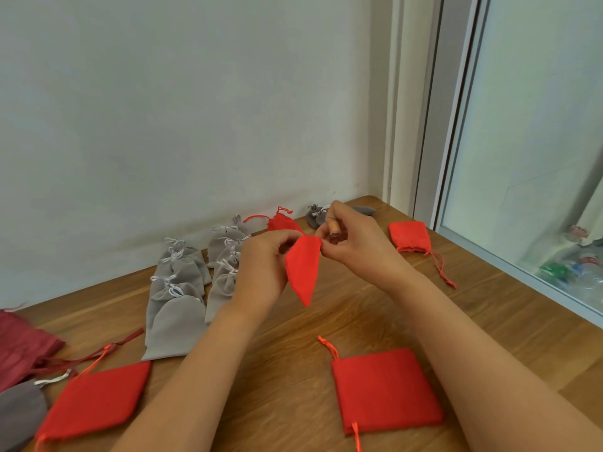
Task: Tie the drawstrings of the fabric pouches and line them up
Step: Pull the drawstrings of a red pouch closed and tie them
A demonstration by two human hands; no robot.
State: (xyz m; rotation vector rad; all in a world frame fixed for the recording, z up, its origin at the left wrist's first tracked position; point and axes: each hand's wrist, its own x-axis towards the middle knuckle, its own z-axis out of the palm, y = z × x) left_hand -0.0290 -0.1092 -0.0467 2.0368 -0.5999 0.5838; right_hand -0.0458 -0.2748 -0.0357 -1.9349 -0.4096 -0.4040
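Observation:
A red fabric pouch (303,272) hangs in the air above the wooden table (293,370), its bottom pointing down. My left hand (261,265) pinches its top from the left and my right hand (352,239) pinches it from the right; the drawstring is hidden by my fingers. Several tied grey pouches (182,288) lie overlapping in two rows on the left. Flat red pouches lie at the near left (94,402), near right (385,389) and far right (409,236). Another red pouch (282,221) sits by the wall.
A dark red pouch (23,347) and a grey pouch (19,415) lie at the left edge. Small dark grey pouches (318,215) sit at the far corner. A white wall (179,109) bounds the back and a window frame (522,272) the right side.

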